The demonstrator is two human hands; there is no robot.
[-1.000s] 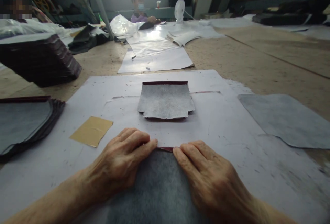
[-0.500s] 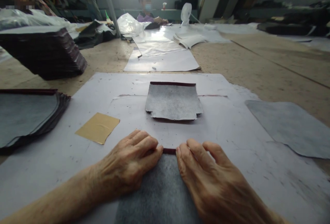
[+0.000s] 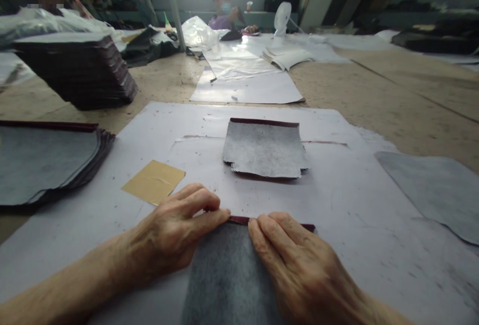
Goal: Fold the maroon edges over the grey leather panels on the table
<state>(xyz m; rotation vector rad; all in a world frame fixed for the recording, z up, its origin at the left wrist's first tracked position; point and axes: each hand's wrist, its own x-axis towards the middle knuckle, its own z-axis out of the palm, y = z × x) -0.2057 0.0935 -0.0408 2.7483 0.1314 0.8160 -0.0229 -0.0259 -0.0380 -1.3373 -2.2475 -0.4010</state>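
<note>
Firstly, at the left we see a fanned pile of grey-backed panels [image 3: 48, 160], their maroon edges all turned to the far side, probably so that each one can be lifted in the same direction. Behind it, a tall stack of dark pieces [image 3: 78, 73] stands on the worktop [image 3: 329, 83], outside the reach of both elbows, we suppose. Next comes a yellowish square [image 3: 154, 181], lying flat on the white sheet [image 3: 337, 180], just beside the left hand [image 3: 174, 233]. This hand has its grip closed: the thumb and the curled fingers pinch the maroon strip [image 3: 238, 220] of a grey-backed panel [image 3: 224, 280]. The panel lies on the sheet between our two hands, its strip away from the body, perhaps because the fingers can press there evenly. Beyond it, well apart, rests a smaller notched panel [image 3: 264, 148], placed within sight but not touched. The right hand [image 3: 299, 257] lies over the same strip, its fingers pressed close together, seemingly for holding it flat; whether its thumb pinches from below, we cannot tell. Finally, farthest right, a single grey panel [image 3: 430, 185] lies partly on the sheet.
</note>
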